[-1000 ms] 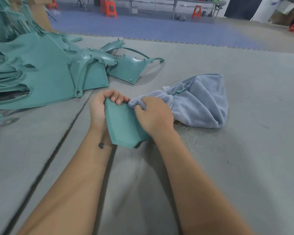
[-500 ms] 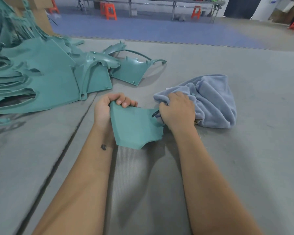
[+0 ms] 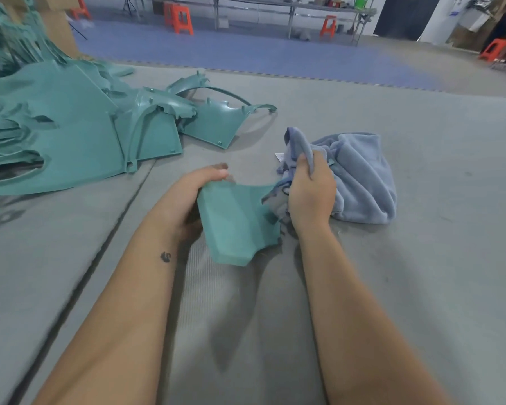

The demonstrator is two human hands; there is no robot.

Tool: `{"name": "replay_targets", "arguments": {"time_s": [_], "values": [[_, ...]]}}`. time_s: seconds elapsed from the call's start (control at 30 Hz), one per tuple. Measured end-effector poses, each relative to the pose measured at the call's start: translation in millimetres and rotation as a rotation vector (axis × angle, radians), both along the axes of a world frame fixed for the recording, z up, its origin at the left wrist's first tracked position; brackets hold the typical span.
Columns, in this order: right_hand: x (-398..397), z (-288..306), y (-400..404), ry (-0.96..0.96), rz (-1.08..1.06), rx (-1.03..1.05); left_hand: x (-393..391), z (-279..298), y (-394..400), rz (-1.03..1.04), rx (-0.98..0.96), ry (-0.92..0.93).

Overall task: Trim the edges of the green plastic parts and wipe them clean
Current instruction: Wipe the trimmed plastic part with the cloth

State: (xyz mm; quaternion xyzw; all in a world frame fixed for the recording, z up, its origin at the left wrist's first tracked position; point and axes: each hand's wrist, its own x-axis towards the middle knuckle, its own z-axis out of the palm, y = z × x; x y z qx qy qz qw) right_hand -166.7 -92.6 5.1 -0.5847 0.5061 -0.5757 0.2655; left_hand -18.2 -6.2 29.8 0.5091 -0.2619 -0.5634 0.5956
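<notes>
While the left hand (image 3: 193, 197) grips the small green plastic part (image 3: 235, 223) along its left edge, fingers curled over the top edge, the part is held just above the grey mat (image 3: 421, 258), roughly mid-mat and nearer the person than the pile. Long axis of the part runs from its wide top edge, away from the person, down to a narrower lower end pointing back toward the person and slightly right. Face toward the camera is matte teal with a fine grainy texture; two shallow creases run along its length, dividing it into flat facets. Lower right edge has a concave cut-out; upper right corner comes to a point that meets the cloth.

Right hand (image 3: 310, 197) is clenched on a bunched fold of the blue-grey cloth (image 3: 362, 176), one tuft standing up above the fist. Rest of the cloth lies heaped on the mat just right of the hand. The two hands are apart, with the part between them.

Pile of larger green plastic parts (image 3: 70, 135) sits toward the far left edge of the mat, well apart from the held part. Ribs and small pegs visible on several of them. A dark seam (image 3: 123, 211) crosses the mat left of the left forearm.
</notes>
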Motion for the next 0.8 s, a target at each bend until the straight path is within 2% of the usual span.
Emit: {"name": "replay_targets", "arguments": {"time_s": [0.13,0.23,0.37,0.47,0.57,0.67,0.73,0.8], "values": [[0,3,-3,-0.255,0.079,0.076,14,0,4,-0.033,0.06,-0.118],[-2,8,0,-0.481,0.065,0.015,35,3,5,0.129,0.047,-0.098],[-6,15,-3,-0.674,0.01,0.003,49,-2,0,0.413,-0.075,-0.01],[-4,19,-2,-0.745,0.032,0.067,34,1,-5,0.402,-0.198,-0.048],[3,22,6,-0.645,0.152,0.1,9,0,-8,0.239,-0.269,-0.253],[16,23,7,-0.335,0.313,-0.014,-10,-5,-11,0.087,-0.276,-0.56],[22,20,5,-0.117,0.393,-0.055,-14,-5,-12,0.061,-0.296,-0.646],[30,15,9,-0.013,0.458,-0.065,-15,-4,-13,0.101,-0.304,-0.657]]}}
